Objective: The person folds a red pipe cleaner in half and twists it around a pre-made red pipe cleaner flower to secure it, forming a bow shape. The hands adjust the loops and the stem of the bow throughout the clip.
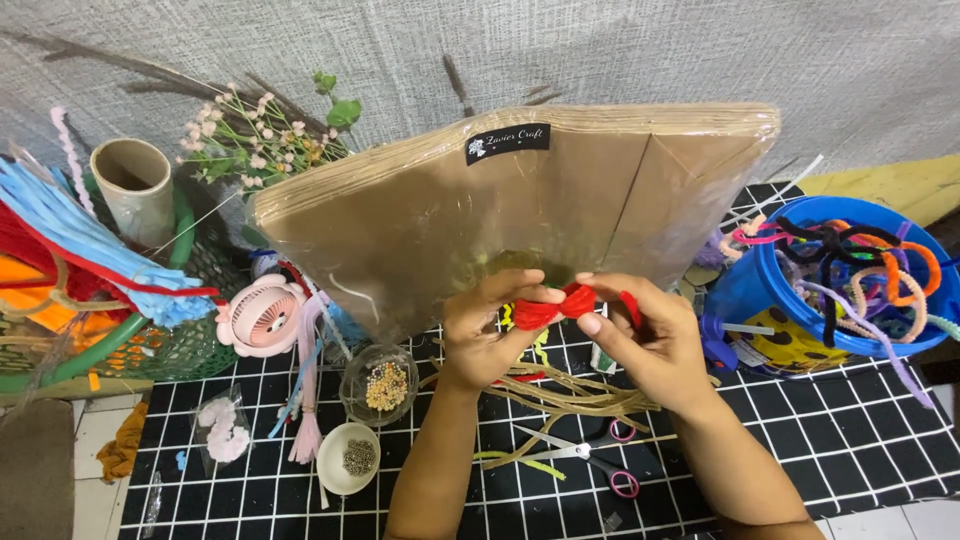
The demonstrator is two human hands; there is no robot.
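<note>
At the far left a green basket (190, 350) holds a heap of blue, red and orange pipe cleaners (70, 240), with a cardboard tube (135, 185) standing behind it and a spray of small pale dried flowers (250, 135) beside that. Near the basket lies a small pink fan (262, 317), and on the black grid-patterned mat (850, 440) in front of it sit a clear dish of yellowish beads (385, 385) and a white bowl of dark beads (352, 458).

The red pipe cleaner (560, 305) is fuzzy and bright, bent into folded loops that bunch like a small bow. It is held up over the middle of the mat, in front of a wrapped stack of brown paper (520, 210).

The left hand (490, 330) rises from below with the wrist bent back, its fingers and thumb pinched shut on the left part of the red pipe cleaner. The right hand (650, 345) comes in at a slant from the lower right, its thumb and forefinger closed on the right part, the two hands nearly touching.

Below them lie tan strands (575, 395) and scissors with pink-rimmed handles (585, 455). At the far right a blue bucket (770, 290) holds tangled pipe cleaners of many colours
</note>
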